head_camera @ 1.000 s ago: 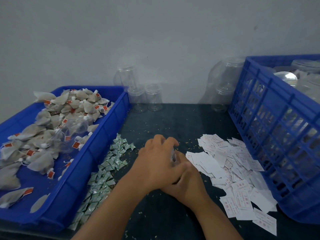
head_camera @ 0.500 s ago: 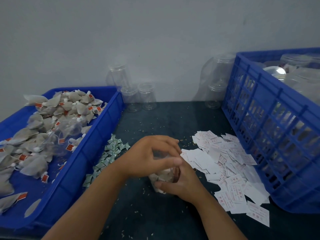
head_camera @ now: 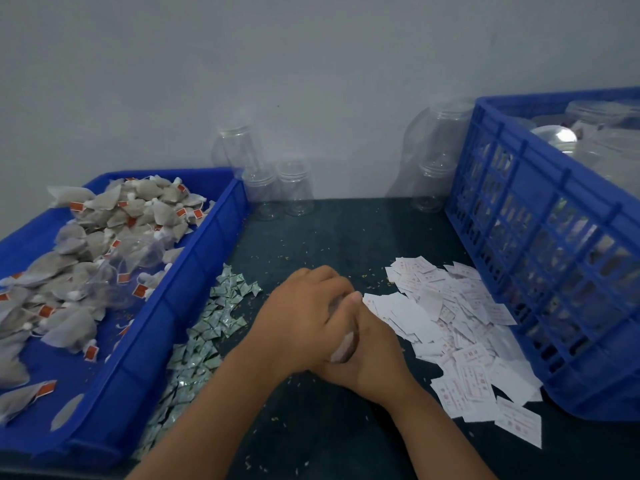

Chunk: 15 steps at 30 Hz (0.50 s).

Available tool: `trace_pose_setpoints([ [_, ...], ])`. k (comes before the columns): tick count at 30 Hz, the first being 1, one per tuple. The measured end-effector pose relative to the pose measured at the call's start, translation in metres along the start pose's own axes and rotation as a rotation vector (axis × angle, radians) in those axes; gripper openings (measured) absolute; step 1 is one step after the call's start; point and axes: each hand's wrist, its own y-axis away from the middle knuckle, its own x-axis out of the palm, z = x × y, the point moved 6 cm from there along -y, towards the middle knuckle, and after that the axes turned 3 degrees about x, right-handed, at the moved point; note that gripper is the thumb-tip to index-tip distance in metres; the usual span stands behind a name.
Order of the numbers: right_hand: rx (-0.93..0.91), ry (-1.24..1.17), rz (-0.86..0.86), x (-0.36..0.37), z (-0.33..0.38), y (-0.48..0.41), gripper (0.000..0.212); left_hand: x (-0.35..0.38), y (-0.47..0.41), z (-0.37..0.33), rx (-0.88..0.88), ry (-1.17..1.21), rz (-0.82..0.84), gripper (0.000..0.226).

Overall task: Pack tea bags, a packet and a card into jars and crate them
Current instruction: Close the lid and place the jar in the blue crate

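Note:
At the middle of the dark table, a small clear jar (head_camera: 342, 345) with tea bags inside shows only as a sliver between my two hands. My left hand (head_camera: 304, 317) is curled over its top. My right hand (head_camera: 372, 355) grips its side from the right and below. Grey tea bags (head_camera: 104, 244) with red tags fill the blue tray (head_camera: 194, 271) on the left. Small green packets (head_camera: 211, 323) lie in a strip beside the tray. White cards (head_camera: 450, 317) are heaped to the right of my hands.
A tall blue crate (head_camera: 540, 258) stands at the right with clear jars (head_camera: 602, 133) in it. Empty clear jars (head_camera: 294, 188) stand at the back by the wall, and more empty jars (head_camera: 433, 174) are stacked beside the crate. Tea crumbs dot the table.
Half a second ago my left hand was raised, fingers arched over the jar's mouth, and the jar showed. Now it has closed down on the jar again.

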Motion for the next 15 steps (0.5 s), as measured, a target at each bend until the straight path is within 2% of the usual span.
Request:
trace_pose_setpoints([
  [2,0.049,-0.049,0.046,0.002,-0.004,0.001,0.071,-0.001,0.001,0.007,0.071,0.059,-0.002,0.040],
  [4,0.073,-0.061,0.084,0.005,-0.005,0.001,0.072,-0.003,0.003,0.014,0.094,0.121,-0.023,0.029],
  [7,0.046,-0.046,0.069,0.007,-0.001,0.000,0.072,-0.005,0.011,0.021,0.117,0.242,-0.089,0.019],
  [9,0.030,-0.057,0.049,0.009,0.000,0.001,0.075,-0.002,0.015,0.024,0.010,0.244,-0.147,0.034],
  [12,0.001,-0.057,-0.036,0.010,0.004,0.005,0.068,0.005,0.020,0.032,-0.309,0.186,-0.195,0.069],
  [15,-0.002,-0.055,-0.060,0.007,0.004,0.006,0.066,0.007,0.019,0.031,-0.345,0.222,-0.225,0.065],
])
